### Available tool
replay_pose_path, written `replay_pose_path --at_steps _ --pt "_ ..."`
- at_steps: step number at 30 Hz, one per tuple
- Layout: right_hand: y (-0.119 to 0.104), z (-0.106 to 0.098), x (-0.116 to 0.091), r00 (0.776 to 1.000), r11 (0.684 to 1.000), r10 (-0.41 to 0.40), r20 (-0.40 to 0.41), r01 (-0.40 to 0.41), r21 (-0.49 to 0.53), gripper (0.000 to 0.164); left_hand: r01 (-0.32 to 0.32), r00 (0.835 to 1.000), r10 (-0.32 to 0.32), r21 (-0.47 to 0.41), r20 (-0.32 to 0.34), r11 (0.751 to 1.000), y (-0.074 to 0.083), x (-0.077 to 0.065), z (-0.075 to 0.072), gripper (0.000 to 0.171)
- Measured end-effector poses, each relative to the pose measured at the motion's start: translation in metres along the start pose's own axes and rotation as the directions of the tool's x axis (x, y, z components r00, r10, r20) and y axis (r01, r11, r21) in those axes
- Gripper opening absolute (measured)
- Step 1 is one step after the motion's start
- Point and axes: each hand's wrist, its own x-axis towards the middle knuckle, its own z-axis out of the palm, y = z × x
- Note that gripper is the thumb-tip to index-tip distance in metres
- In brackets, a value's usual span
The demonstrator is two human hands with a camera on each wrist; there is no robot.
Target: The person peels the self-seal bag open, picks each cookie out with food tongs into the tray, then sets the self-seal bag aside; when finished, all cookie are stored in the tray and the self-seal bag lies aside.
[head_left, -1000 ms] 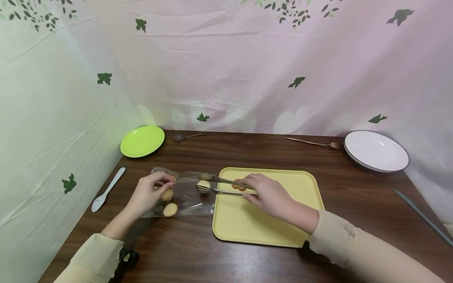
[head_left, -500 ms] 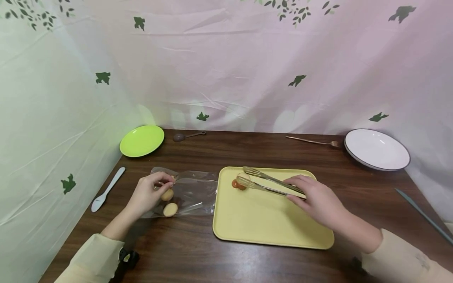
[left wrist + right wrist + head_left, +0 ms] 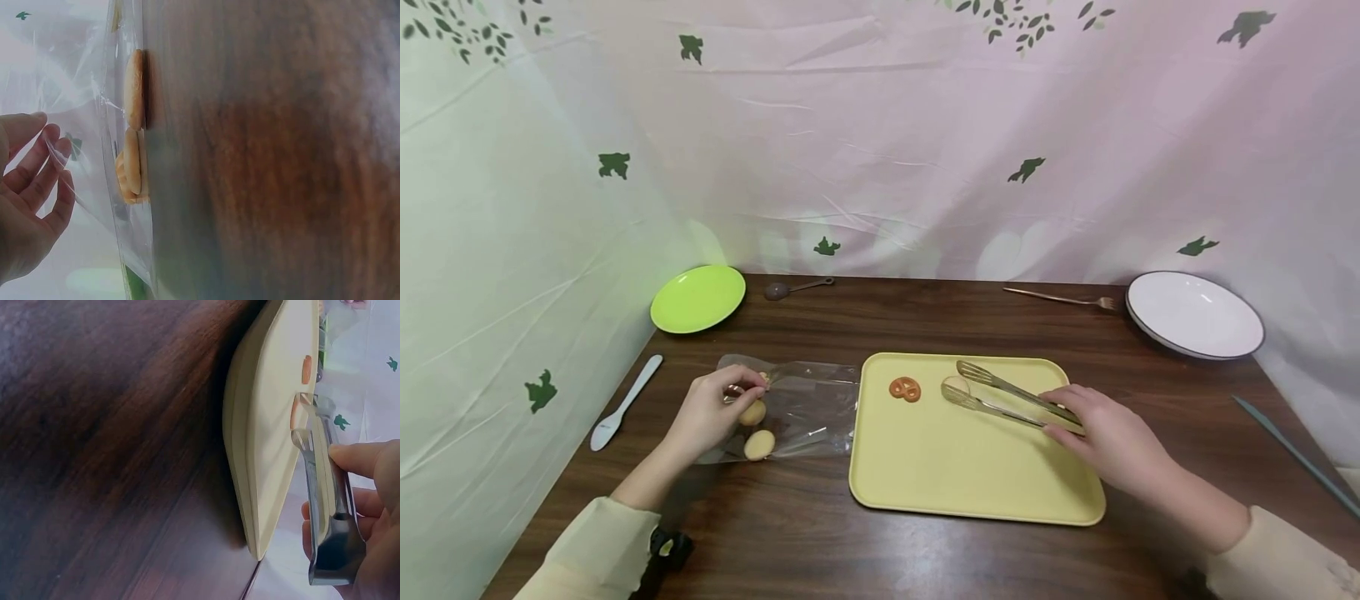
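My left hand (image 3: pixel 709 410) pinches the edge of a clear plastic bag (image 3: pixel 812 404). The left wrist view shows the lifted film between thumb and fingers, with several biscuits (image 3: pixel 133 90) lying inside the bag on the table. Metal tongs (image 3: pixel 1000 410) are in my right hand (image 3: pixel 1112 437), thumb on one arm and fingers round the other. Their slotted tips stand either side of a round, pale biscuit (image 3: pixel 957 384), right at the surface of the yellow tray (image 3: pixel 962 479). Left of it on the tray lies a brown pretzel (image 3: pixel 905 388), apart from the tongs.
A green plate (image 3: pixel 698 300) and a dark measuring spoon (image 3: pixel 777 291) are at the back left, a white spoon (image 3: pixel 625 404) at the left edge. A copper fork (image 3: pixel 1060 299) and white bowl (image 3: pixel 1195 315) stand back right. A grey-blue, slender utensil (image 3: pixel 1292 450) lies far right.
The right hand has carried the round biscuit in the tongs from the bag rightward over the tray, past the pretzel, and lowered it. The left hand has stayed at the bag.
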Motion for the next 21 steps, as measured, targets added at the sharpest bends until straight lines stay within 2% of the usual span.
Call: replay_pose_path --at_steps 9,15,21 --pt "-0.008 0.004 0.008 0.997 0.995 -0.044 -0.063 0.049 0.083 0.04 0.007 1.0 -0.007 -0.005 0.001 1.0 0.002 0.001 0.0 0.006" --pt "-0.033 0.011 0.025 0.994 0.987 -0.097 -0.04 0.102 0.128 0.036 0.006 1.0 -0.006 -0.02 0.002 1.0 0.004 0.002 0.002 0.006" --pt "-0.066 0.023 0.053 0.986 0.976 -0.163 -0.013 0.164 0.145 0.034 0.014 1.0 -0.014 -0.012 -0.004 1.0 0.004 0.0 0.0 0.007"
